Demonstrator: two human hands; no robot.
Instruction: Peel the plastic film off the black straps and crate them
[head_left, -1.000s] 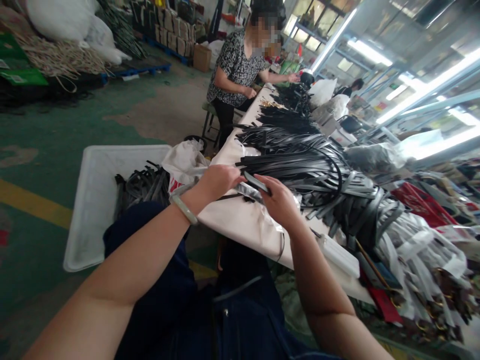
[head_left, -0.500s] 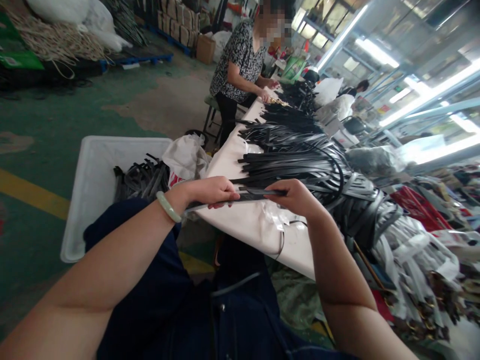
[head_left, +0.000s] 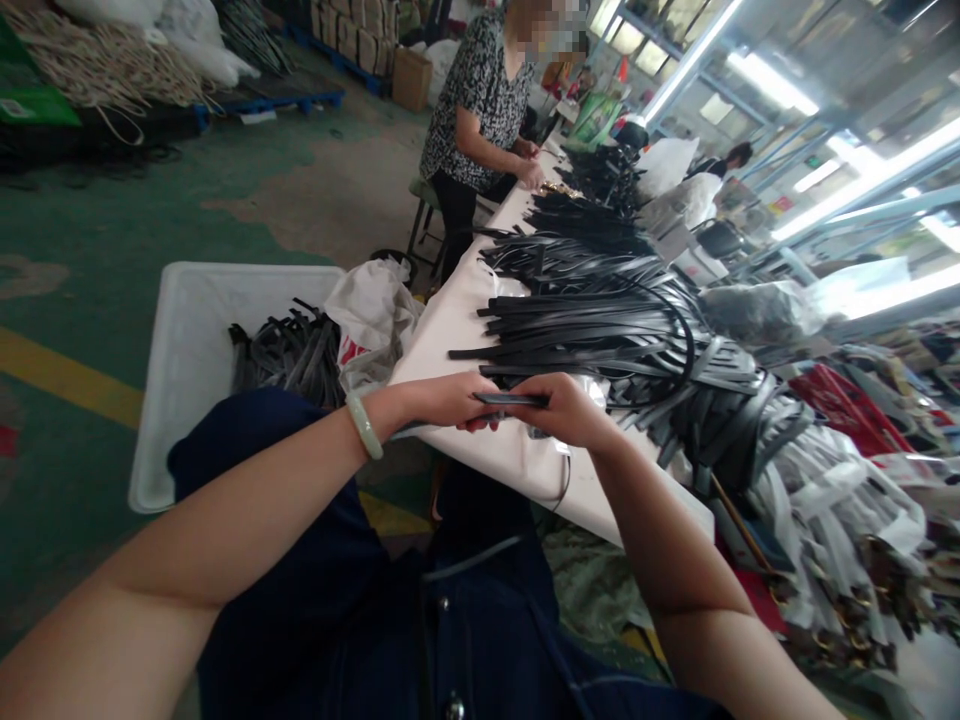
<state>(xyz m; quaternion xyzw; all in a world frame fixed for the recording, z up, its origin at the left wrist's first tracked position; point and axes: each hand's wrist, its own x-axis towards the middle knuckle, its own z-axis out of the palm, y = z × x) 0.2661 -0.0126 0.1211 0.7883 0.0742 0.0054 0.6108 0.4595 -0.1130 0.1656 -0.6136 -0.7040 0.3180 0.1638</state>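
Dark flat straps (head_left: 514,399) stretch between my two hands, above the near end of the white table. My left hand (head_left: 456,398), below a pale bangle, is closed around them, and a length trails out beneath the wrist. The fingers of my right hand (head_left: 559,405) pinch the straps a short way to the right. How many straps I hold cannot be made out. Just beyond my hands, a thick row of black straps (head_left: 577,325) lies across the table (head_left: 439,345), their ends pointing left.
A white plastic bin (head_left: 161,390) with dark strap pieces stands at the left, a whitish sack (head_left: 375,305) against it. Across the table a co-worker (head_left: 480,110) handles something at the edge. Grey and white straps (head_left: 817,480) with metal fittings hang at the right.
My hands have come closer together, the right moving left and the left moving slightly right. Both are a little lower. The strap stretch between them is shorter.
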